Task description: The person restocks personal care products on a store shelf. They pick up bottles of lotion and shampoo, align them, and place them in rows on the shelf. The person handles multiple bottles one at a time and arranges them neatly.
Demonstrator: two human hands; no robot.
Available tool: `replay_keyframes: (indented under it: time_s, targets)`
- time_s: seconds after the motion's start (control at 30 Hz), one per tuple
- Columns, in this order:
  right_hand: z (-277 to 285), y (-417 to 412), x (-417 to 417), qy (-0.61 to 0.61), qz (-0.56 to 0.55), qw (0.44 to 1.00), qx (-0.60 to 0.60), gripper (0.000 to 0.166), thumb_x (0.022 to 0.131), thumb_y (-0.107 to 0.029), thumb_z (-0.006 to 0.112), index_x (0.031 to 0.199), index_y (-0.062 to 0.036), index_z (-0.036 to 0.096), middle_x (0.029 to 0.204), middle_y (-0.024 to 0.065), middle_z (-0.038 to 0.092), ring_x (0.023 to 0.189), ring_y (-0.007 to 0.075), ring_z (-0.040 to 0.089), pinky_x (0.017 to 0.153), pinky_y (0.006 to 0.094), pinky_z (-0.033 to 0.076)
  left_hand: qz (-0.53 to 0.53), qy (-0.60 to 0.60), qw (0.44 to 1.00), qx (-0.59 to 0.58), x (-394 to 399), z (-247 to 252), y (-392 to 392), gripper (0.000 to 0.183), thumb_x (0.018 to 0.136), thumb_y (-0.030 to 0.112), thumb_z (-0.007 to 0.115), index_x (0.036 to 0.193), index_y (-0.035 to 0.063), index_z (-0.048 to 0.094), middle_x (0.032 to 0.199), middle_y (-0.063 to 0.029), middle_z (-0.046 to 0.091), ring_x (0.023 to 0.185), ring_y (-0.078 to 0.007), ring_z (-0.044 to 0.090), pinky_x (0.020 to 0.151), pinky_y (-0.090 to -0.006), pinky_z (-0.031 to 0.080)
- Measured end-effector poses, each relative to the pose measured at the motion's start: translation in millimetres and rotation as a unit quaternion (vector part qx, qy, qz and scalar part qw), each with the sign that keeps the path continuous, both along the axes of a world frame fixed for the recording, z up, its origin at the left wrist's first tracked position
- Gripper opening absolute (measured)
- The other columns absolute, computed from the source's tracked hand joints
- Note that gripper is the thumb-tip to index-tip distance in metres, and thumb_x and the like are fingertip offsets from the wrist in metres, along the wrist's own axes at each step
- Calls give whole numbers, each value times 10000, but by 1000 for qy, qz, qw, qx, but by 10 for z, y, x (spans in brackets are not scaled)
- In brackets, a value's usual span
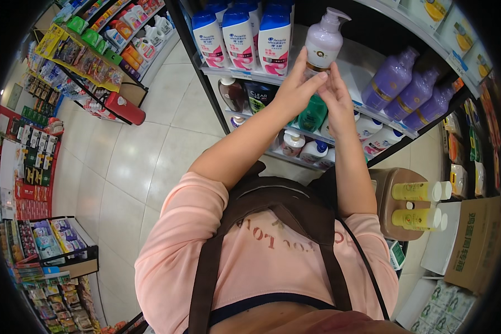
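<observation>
A pale lilac pump bottle [325, 41] stands upright over a store shelf, its pump head at the top. My left hand [299, 83] grips its lower left side, thumb across the front of the base. My right hand [336, 89] touches its lower right side with the fingers. Whether the base rests on the shelf is hidden by my hands. To the left stand several white shampoo bottles with blue caps [274, 41]. On the right of the same shelf are several purple pump bottles [387, 79].
Lower shelves hold a green bottle [313, 115] and white pump bottles [293, 143]. Yellow bottles [415, 192] lie on a brown bin-like container [394, 177] at right, near a cardboard box [471, 242]. A red cylinder [125, 108] and snack racks are at left.
</observation>
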State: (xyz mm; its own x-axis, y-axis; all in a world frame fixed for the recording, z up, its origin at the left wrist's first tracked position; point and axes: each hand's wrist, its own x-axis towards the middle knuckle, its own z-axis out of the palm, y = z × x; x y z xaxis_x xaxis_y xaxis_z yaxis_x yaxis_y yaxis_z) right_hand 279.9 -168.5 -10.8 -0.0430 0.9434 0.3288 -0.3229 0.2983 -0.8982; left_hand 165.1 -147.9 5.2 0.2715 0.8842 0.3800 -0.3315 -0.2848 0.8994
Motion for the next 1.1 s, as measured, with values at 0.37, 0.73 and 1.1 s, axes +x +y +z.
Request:
replay_keyframes:
  time_s: [0.37, 0.73, 1.1]
  targets:
    - [-2, 70, -40, -6, 27, 1000, -1, 694, 850, 12, 513, 1395, 70, 87, 1439, 220, 183, 1341, 267, 202, 1071, 346, 203, 20, 23, 999, -14, -70, -25, -17, 792, 872, 276, 522, 1408, -49, 39, 1448, -201, 175, 1348, -262, 167, 1071, -327, 159]
    - [-117, 153, -48, -46, 8, 999, 4, 692, 852, -15, 528, 1407, 29, 118, 1448, 212, 174, 1349, 262, 179, 1073, 350, 214, 22, 53, 998, -5, -125, -118, -15, 755, 884, 243, 495, 1418, -17, 29, 1466, -190, 130, 1364, -246, 117, 1081, -321, 118]
    - [-119, 53, 79, -117, -102, 986, 65, 615, 853, -75, 559, 1384, -8, 255, 1417, 187, 284, 1308, 270, 293, 1061, 368, 257, 25, 87, 996, 27, -166, -211, -201, 689, 885, 135, 509, 1418, -2, 95, 1475, -181, 116, 1361, -237, 133, 1076, -352, 169]
